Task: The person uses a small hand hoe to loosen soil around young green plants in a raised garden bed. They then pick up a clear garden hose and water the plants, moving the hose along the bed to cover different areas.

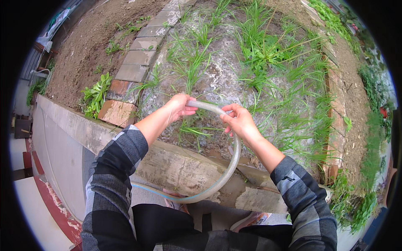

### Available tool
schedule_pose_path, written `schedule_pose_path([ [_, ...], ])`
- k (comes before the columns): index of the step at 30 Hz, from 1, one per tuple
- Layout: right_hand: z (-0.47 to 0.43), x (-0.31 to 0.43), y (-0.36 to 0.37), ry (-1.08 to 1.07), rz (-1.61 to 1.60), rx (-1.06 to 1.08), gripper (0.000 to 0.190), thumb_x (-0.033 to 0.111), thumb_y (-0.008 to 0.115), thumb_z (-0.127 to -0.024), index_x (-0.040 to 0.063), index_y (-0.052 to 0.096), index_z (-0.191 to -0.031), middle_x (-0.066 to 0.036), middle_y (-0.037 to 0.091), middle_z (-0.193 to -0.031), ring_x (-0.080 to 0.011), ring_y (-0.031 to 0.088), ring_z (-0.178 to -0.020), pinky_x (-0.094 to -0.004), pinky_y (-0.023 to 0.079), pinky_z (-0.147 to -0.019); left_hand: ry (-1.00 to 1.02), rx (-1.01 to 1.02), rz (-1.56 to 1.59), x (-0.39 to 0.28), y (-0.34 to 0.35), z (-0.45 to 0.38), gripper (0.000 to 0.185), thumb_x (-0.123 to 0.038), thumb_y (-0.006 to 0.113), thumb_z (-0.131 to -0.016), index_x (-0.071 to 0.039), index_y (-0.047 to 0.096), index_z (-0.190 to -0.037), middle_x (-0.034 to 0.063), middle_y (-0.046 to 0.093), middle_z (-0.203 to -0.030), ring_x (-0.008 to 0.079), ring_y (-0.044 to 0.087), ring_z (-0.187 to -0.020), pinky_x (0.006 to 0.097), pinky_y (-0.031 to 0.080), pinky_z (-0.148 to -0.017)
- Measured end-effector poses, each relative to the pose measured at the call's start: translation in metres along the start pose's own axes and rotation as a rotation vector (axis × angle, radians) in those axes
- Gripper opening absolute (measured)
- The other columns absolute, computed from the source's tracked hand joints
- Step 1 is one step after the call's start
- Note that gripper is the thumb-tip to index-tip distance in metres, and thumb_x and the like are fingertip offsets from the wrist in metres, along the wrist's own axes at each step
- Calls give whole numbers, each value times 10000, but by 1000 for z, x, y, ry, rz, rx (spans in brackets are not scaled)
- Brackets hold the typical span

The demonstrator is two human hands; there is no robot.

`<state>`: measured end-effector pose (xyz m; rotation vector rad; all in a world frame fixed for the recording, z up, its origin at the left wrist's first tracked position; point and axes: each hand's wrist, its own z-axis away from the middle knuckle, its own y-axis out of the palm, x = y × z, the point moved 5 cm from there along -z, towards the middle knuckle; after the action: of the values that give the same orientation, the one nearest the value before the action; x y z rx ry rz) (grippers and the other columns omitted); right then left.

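Observation:
A clear braided garden hose [230, 168] with a blue stripe curves up in a loop before me. My left hand [181, 107] grips it close to its end, which points left and is partly hidden by the fingers. Farther along the hose, my right hand [237, 120] pinches it between thumb and fingers. Both hands are above a garden bed [216, 78] of wet soil with tufts of grassy green plants [191, 69]. From the loop, the hose passes down over the concrete kerb [176, 168] and runs off to the left.
Paving bricks [139, 57] edge the bed on the left, with bare soil [84, 47] and a leafy plant [96, 95] beyond. A brick border [336, 116] lines the right side. My shoes [251, 219] stand on pavement just below the kerb.

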<state>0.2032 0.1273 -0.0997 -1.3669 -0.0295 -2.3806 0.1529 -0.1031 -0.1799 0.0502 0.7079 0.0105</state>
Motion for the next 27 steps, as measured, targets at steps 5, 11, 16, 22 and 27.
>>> schedule_pose_path([
  [5, 10, 7, -2, 15, -82, 12, 308, 120, 649, -922, 20, 559, -1199, -49, 584, -889, -119, 591, -565, -261, 446, -437, -19, 10, -50, 3, 7, 0, 301, -176, 386, -1008, 10, 604, -1101, 134, 666, -1015, 205, 689, -864, 319, 622, -698],
  [11, 29, 19, -14, 50, -88, 50, 354, 86, 632, -925, 17, 523, -1254, -83, 549, -1029, -138, 612, -619, -296, 524, -505, -1, 109, -125, 4, 29, -2, 309, -189, 380, -1022, -11, 597, -1152, 124, 660, -1066, 230, 672, -967, 398, 582, -865],
  [16, 48, 30, -30, -6, -62, 47, 396, 51, 631, -918, 32, 519, -1298, -100, 500, -1179, -147, 648, -694, -314, 578, -599, 9, 184, -181, 8, 60, -5, 282, -227, 436, -1008, -30, 582, -1147, 121, 667, -1048, 213, 698, -876, 329, 615, -675],
  [22, 67, 33, -37, -152, -67, 22, 240, 40, 645, -898, 29, 654, -1138, -89, 490, -1219, -171, 687, -744, -291, 564, -703, -3, 273, -250, 12, 93, -7, 307, -244, 414, -1015, -39, 575, -1178, 119, 653, -1051, 211, 687, -869, 341, 603, -686],
  [27, 78, 35, -38, -265, -114, 68, 185, 47, 648, -897, 42, 696, -1076, -88, 517, -1198, -175, 680, -820, -286, 564, -737, -47, 330, -309, 20, 115, 3, 307, -219, 395, -1009, -39, 587, -1168, 100, 650, -1028, 186, 670, -848, 329, 600, -678],
])
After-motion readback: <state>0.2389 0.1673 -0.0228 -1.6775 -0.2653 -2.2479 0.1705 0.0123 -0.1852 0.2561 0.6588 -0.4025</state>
